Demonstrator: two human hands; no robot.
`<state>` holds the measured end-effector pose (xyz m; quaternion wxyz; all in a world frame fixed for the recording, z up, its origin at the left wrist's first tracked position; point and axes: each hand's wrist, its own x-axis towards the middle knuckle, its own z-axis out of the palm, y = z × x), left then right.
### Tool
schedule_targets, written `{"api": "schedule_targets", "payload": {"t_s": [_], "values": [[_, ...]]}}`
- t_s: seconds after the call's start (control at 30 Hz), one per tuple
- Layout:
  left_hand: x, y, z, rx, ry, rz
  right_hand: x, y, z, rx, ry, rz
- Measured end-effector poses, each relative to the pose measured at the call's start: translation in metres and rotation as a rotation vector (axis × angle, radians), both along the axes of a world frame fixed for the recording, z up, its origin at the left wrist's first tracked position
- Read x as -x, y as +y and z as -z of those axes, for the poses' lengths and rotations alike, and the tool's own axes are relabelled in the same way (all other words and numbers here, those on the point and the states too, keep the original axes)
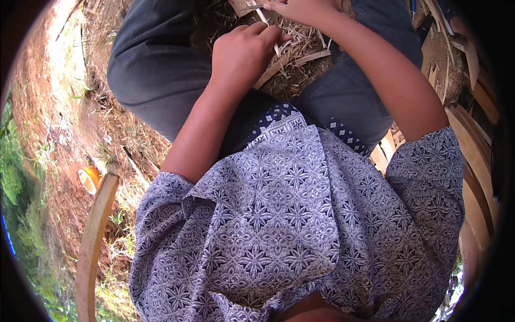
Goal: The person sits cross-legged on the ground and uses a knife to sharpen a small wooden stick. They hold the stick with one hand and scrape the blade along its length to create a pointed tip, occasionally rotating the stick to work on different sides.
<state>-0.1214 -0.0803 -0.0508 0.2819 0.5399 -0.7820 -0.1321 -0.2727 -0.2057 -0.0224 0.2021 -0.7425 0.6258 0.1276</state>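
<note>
The stick is between your legs, above the shavings, the grip of your left hand wrapped around it and your right hand holding a blade at its far part.

A short-sleeved button-up-style shirt, patterned all over with pale and dark-blue star-shaped flowers, has wide, loose sleeves; navy fabric with small white motifs borders plain charcoal trousers.

Reddish-brown earth ground is lit harshly at upper left — dotted with small green plants. Far left is bordered by foliage — seen blurred toward the rim.
</note>
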Motion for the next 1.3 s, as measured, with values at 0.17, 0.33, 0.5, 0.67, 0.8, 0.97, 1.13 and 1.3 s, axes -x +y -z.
{"api": "schedule_targets", "payload": {"t_s": [0.17, 0.33, 0.5, 0.67, 0.8, 0.97, 1.13, 1.3], "values": [[0.005, -0.002, -0.005, 0.005, -0.007, -0.002, 0.009, -0.026, 0.052, 0.087, 0.036, 0.035], [0.005, 0.0, -0.005, 0.008, -0.035, -0.014, 0.009, -0.025, 0.056, 0.097, -0.066, 0.052], [0.006, -0.001, -0.004, 0.017, -0.016, 0.009, 0.032, -0.014, 0.029, 0.016, -0.201, -0.031], [0.003, -0.005, 0.0, -0.03, -0.025, 0.017, 0.027, 0.004, 0.008, 0.024, -0.154, -0.054], [0.003, -0.004, 0.002, -0.021, -0.049, 0.019, 0.017, 0.002, 0.014, 0.056, -0.156, -0.013], [0.002, -0.003, -0.001, -0.061, -0.042, 0.001, -0.003, -0.003, 0.01, 0.003, -0.06, -0.01], [-0.001, -0.003, -0.001, -0.087, -0.06, 0.007, -0.019, -0.01, 0.019, 0.009, 0.024, -0.041], [0.004, -0.002, -0.005, -0.068, -0.071, 0.006, -0.018, -0.029, 0.042, -0.009, 0.073, 0.003]]}}
